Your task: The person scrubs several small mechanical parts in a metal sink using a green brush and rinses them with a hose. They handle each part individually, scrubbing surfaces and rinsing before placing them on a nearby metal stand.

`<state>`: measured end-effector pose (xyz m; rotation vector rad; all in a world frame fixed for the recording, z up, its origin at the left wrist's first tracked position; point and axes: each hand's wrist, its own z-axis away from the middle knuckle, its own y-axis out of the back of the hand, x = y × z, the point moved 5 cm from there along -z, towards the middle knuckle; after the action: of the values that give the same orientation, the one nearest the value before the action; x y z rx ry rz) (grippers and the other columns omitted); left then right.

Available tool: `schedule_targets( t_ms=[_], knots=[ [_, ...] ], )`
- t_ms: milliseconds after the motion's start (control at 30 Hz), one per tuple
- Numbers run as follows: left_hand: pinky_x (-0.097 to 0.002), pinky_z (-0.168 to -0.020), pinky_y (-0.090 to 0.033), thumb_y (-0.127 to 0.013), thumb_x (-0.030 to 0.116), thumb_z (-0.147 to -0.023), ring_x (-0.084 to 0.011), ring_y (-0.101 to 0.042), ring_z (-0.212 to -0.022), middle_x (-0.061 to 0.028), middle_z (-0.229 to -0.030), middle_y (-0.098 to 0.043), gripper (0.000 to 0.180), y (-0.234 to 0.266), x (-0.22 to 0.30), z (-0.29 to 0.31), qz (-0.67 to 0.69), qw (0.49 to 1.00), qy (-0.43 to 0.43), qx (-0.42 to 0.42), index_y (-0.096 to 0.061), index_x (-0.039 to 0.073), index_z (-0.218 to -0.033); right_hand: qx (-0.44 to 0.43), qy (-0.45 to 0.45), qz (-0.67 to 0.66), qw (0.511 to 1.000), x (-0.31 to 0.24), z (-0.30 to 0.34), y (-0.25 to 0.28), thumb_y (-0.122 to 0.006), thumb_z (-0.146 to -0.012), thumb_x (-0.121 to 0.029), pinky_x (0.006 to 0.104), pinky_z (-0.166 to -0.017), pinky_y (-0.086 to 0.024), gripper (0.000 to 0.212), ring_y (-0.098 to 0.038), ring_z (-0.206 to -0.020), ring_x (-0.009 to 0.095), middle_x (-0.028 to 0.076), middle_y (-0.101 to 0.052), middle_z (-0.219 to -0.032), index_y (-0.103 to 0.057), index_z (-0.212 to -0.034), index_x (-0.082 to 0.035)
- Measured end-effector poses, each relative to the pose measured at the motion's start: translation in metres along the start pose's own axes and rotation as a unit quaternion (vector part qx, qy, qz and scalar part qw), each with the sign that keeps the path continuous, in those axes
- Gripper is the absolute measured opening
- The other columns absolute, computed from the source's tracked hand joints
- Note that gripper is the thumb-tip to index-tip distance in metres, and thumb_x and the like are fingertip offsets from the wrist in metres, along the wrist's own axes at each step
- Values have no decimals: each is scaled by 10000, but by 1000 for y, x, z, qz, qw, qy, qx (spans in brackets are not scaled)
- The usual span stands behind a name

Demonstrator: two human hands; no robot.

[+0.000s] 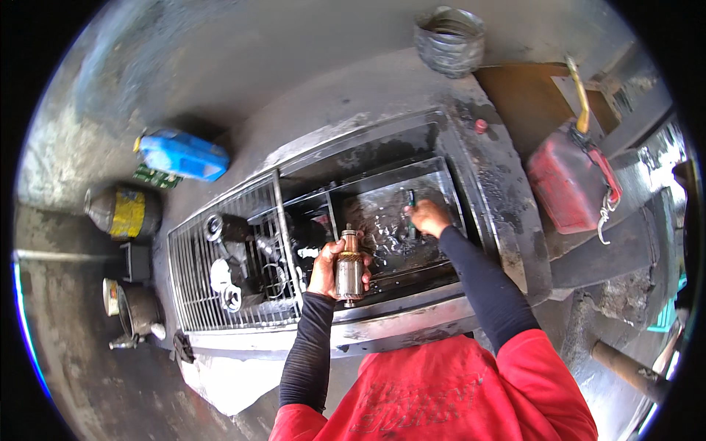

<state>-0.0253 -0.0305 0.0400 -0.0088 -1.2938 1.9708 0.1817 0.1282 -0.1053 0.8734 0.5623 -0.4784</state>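
My left hand [321, 273] is wrapped round a motor armature [350, 273], held upright above the near edge of a metal basin [448, 187]. The armature has a silver body, a copper-coloured band and a shaft at each end. Over the basin's right part, my right hand [430, 218] is closed on a slim dark-green brush [411, 200]. Its lower end points down at the dark, wet basin floor; the bristles are hard to make out. Left of my left hand, a metal bar rack [193, 298] carries a dark cylindrical housing [228, 228] and a silver metal casting [220, 278].
A blue jug [184, 154] lies beyond the rack, with a dark rounded container [125, 212] farther left. On the right stands a red jerrycan [570, 184] with a yellow spout. A cut plastic container [450, 48] and a small red cap [480, 126] sit at the back.
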Motion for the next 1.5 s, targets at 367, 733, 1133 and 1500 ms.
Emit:
schedule_targets(
  t_ms=[367,733,1133,1500],
  knots=[
    [-454,-898,-536,-905,149,-680,-358,-682,-999,-238,-1087,-678,1059,80,81,131,-627,654,-172,388,-262,48,-1516,69,59,-289,953,-35,103,40,-652,-1001,-325,253,-518,-492,373,-577,-601,89,12,-601,-787,-638,-1151,15],
    [-493,-876,-556,-902,203,-639,-396,-661,-1069,-240,-1189,-666,986,70,107,142,-758,358,-305,451,-402,28,-1471,236,150,-296,913,-53,226,97,-719,-967,-261,257,-717,-533,456,-659,-824,111,72,-724,-999,-603,-1355,-53],
    [-449,-967,-491,-785,267,-882,-364,-622,-1127,-251,-1309,-622,643,-91,23,-21,-757,418,-435,251,-529,-30,-1391,633,-216,-321,670,423,621,96,-635,-993,-332,303,-815,-538,413,-689,-955,164,151,-757,-1063,-678,-1233,2],
    [-349,-911,-514,-746,133,-930,-228,-601,-1058,-158,-1174,-631,454,-317,-115,-136,-672,514,-514,140,-582,-24,-1323,651,-463,-573,184,631,925,-302,-575,-911,-134,384,-386,-367,201,-425,-459,179,53,-433,-575,-444,-761,-106]
  ],
)
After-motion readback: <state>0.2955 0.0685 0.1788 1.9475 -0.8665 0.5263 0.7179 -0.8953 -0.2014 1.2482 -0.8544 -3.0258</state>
